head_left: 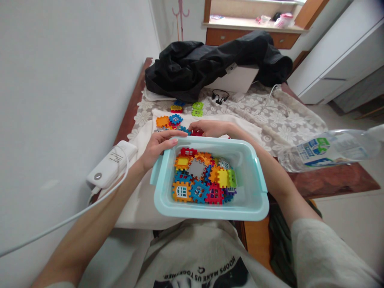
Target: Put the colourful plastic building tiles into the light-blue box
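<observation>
Head view: left hand (157,146) curls loosely over the far rim of a pale blue bin (210,208) of toy tiles (202,180). Right hand (214,128), beyond it, pinches a red tile (196,133). Loose tiles (174,119) lie farther; power bank (112,164) left, bottle (324,152) right.

wooden table (330,180) | lace cloth (279,120) | black jacket (195,68) | power bank (111,164) | water bottle (324,152) | loose blocks (171,120)

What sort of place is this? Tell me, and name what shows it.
Probably a room in a home, not a workshop. A table with a lace-patterned cloth bears a black jacket and a water bottle, and white drawers stand behind. Both hands rest at a light blue tub of toy tiles.
</observation>
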### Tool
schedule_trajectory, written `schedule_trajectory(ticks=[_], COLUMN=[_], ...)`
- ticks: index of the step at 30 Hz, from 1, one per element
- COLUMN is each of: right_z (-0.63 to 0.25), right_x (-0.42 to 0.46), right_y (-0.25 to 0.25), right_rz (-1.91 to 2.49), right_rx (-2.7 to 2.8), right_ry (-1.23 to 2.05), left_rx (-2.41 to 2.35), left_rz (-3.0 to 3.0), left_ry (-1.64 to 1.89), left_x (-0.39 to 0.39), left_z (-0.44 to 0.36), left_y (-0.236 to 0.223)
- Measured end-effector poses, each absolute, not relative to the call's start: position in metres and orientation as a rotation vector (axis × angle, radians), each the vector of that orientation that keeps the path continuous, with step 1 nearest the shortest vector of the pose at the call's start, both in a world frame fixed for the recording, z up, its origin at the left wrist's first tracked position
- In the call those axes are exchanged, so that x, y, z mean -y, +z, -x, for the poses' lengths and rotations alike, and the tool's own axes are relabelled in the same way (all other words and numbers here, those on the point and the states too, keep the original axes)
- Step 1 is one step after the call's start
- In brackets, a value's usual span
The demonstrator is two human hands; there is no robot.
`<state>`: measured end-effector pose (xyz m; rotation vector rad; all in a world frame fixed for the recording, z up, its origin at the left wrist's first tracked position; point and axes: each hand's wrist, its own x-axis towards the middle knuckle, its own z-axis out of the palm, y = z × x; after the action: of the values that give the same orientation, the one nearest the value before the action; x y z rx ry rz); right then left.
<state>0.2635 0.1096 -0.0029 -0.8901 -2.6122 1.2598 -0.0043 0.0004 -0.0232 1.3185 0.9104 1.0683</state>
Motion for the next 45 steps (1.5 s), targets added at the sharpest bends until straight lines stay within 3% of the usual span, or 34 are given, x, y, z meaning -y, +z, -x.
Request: schedule_trajectory(ticks=[8,21,28,35,39,45], right_z=[-0.295,-0.315,-0.303,-0.301,-0.275,-0.262], right_x=[-0.146,-0.104,-0.065,-0.098,-0.12,-0.046], right_y=[0.007,0.071,0.103,0.065,0.023,0.028], right_rz=[0.732,0.465,0.327,0.312,0.551,0.813], right_rx=[2.529,2.027,2.338,2.279,2.136,2.22], right_ry=[1.292,1.381,1.613,1.634,1.407,1.129], left_rx=[-0.899,-0.922,-0.972,-0.963,-0.948,-0.91], left_rz=[-1.296,-1.303,-1.311,-1.302,-1.297,-1.294], left_ry=[1.054,1.06,1.063,1.059,1.054,1.063], left_x=[-0.001,0.001,0.003,0.002,-0.001,-0.002], left_z=[0.006,0.003,0.003,0.003,0.005,0.005], left_y=[-0.025,-0.02,-0.021,-0.023,-0.025,-0.024])
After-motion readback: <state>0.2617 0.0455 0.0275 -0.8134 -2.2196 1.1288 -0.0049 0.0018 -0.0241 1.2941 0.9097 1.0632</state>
